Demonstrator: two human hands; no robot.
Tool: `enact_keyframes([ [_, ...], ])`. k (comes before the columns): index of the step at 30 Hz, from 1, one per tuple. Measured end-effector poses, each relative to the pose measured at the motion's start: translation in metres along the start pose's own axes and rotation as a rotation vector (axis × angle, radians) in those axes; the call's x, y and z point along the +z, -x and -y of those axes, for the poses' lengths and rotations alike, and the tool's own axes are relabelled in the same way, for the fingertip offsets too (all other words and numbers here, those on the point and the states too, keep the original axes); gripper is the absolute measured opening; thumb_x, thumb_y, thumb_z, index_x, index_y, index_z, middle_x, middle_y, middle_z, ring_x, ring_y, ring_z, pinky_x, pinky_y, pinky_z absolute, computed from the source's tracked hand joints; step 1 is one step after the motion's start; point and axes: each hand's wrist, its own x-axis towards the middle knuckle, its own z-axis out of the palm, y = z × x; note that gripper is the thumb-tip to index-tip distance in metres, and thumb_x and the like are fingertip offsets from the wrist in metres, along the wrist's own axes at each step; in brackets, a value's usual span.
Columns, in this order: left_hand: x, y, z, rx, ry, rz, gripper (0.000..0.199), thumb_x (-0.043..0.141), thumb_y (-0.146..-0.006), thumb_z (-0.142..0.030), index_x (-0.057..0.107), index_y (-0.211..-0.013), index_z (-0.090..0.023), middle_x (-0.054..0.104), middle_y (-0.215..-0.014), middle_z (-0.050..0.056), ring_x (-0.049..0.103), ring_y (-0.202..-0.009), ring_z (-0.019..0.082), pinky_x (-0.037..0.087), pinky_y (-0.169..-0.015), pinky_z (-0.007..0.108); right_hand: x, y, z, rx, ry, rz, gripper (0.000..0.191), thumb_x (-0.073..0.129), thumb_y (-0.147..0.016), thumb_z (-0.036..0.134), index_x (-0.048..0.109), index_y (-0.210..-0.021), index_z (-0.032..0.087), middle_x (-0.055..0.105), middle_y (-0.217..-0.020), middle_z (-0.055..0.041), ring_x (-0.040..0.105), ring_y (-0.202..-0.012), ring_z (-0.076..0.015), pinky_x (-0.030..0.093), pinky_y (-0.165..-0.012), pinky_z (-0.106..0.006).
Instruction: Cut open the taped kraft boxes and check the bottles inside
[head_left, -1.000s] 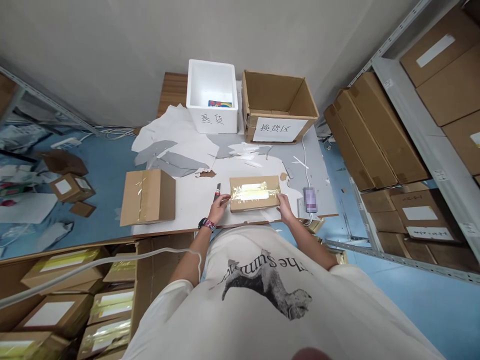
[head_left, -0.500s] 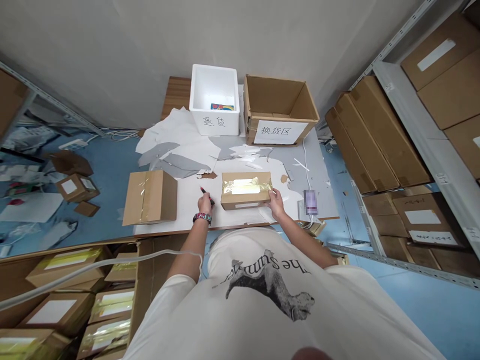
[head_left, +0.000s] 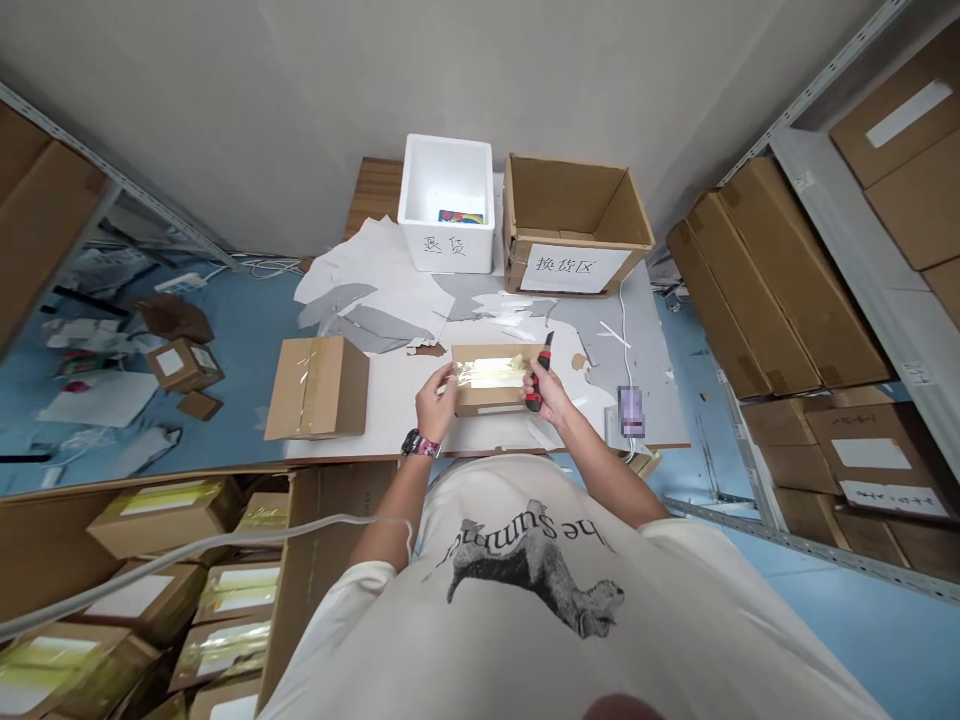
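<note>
My right hand [head_left: 553,395] is wrapped around a red and black utility knife [head_left: 539,382], its tip pointing up and away from me. It is close by the right end of a small cardboard box [head_left: 491,380] with shiny yellowish tape and a white label on top. At the box's left end, my left hand [head_left: 436,402] grips the edge with bent fingers. A larger taped cardboard box [head_left: 319,390] sits on the table to the left, apart from both hands.
Behind stand a white foam box [head_left: 446,240] with a small colourful packet inside and an open cardboard carton [head_left: 577,225]. A phone-like purple item [head_left: 631,410] lies by a white cable at right. Below left, a big carton [head_left: 330,540] holds several taped boxes. Shelving [head_left: 847,250] flanks the right.
The utility knife has passed from my left hand to my right hand. My left hand has moved right onto the small box's left end. The camera view has shifted slightly.
</note>
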Motion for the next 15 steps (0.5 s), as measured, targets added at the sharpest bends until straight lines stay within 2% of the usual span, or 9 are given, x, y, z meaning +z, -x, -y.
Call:
enact_keyframes([
  [3,-0.001,-0.002,0.016,0.168,-0.197,0.034,0.057,0.089,-0.092,-0.04,0.077,-0.146,-0.025,0.07,-0.155,0.016,0.056,-0.154,0.041,0.045,-0.133,0.059,-0.012,0.0,0.006,-0.008,0.079,-0.138,0.049,0.063,-0.103,0.072,0.063,-0.126,0.029,0.05,-0.064,0.0108,0.043,-0.045,-0.0114,0.04,-0.043,-0.02],
  [5,0.001,-0.005,0.027,0.183,-0.231,0.099,0.071,0.092,-0.086,-0.035,0.071,-0.154,-0.024,0.065,-0.162,0.017,0.051,-0.16,0.042,0.035,-0.14,0.06,-0.018,0.0,0.013,-0.052,0.213,-0.131,0.049,0.062,-0.102,0.063,0.064,-0.138,0.03,0.055,-0.066,0.01,0.045,-0.045,-0.0122,0.037,-0.041,-0.021],
  [6,0.002,-0.007,0.033,0.158,-0.221,0.125,0.079,0.093,-0.085,-0.033,0.067,-0.159,-0.024,0.063,-0.165,0.017,0.051,-0.161,0.041,0.034,-0.14,0.06,-0.019,-0.001,0.016,-0.093,0.299,-0.086,0.052,0.065,-0.1,0.056,0.064,-0.145,0.03,0.06,-0.07,0.0092,0.047,-0.046,-0.0128,0.04,-0.042,-0.022],
  [8,0.004,-0.012,0.044,0.055,-0.159,0.146,0.095,0.094,-0.084,-0.034,0.055,-0.171,-0.027,0.059,-0.171,0.016,0.057,-0.157,0.04,0.04,-0.137,0.059,-0.016,-0.002,0.024,-0.223,0.517,0.057,0.064,0.072,-0.092,0.044,0.065,-0.155,0.032,0.074,-0.087,0.0051,0.059,-0.055,-0.0148,0.052,-0.052,-0.027],
  [10,0.005,-0.017,0.054,-0.065,-0.076,0.128,0.108,0.096,-0.083,-0.036,0.045,-0.178,-0.031,0.059,-0.171,0.015,0.064,-0.151,0.038,0.048,-0.131,0.057,-0.007,-0.003,0.033,-0.395,0.8,0.214,0.066,0.078,-0.087,0.033,0.072,-0.153,0.033,0.083,-0.116,-0.0012,0.075,-0.081,-0.0214,0.065,-0.075,-0.036],
  [12,0.005,-0.019,0.061,-0.13,-0.027,0.098,0.112,0.099,-0.08,-0.039,0.045,-0.178,-0.03,0.062,-0.169,0.016,0.066,-0.148,0.036,0.05,-0.129,0.055,0.007,-0.006,0.042,-0.541,1.109,0.354,0.058,0.079,-0.089,0.024,0.08,-0.145,0.034,0.083,-0.135,-0.0036,0.078,-0.112,-0.03,0.063,-0.099,-0.043],
  [13,0.005,-0.02,0.063,-0.132,-0.021,0.094,0.11,0.099,-0.079,-0.04,0.049,-0.176,-0.029,0.064,-0.167,0.016,0.066,-0.149,0.036,0.05,-0.13,0.054,0.015,-0.008,0.047,-0.586,1.254,0.413,0.054,0.077,-0.092,0.021,0.082,-0.144,0.034,0.083,-0.138,-0.0039,0.076,-0.123,-0.0326,0.06,-0.105,-0.044],
  [15,0.004,-0.019,0.066,-0.105,-0.035,0.105,0.098,0.097,-0.081,-0.042,0.058,-0.17,-0.028,0.067,-0.164,0.014,0.066,-0.148,0.035,0.05,-0.13,0.052,0.031,-0.012,0.057,-0.628,1.478,0.5,0.05,0.07,-0.1,0.018,0.082,-0.145,0.035,0.084,-0.137,-0.0048,0.076,-0.126,-0.0337,0.056,-0.107,-0.043],
])
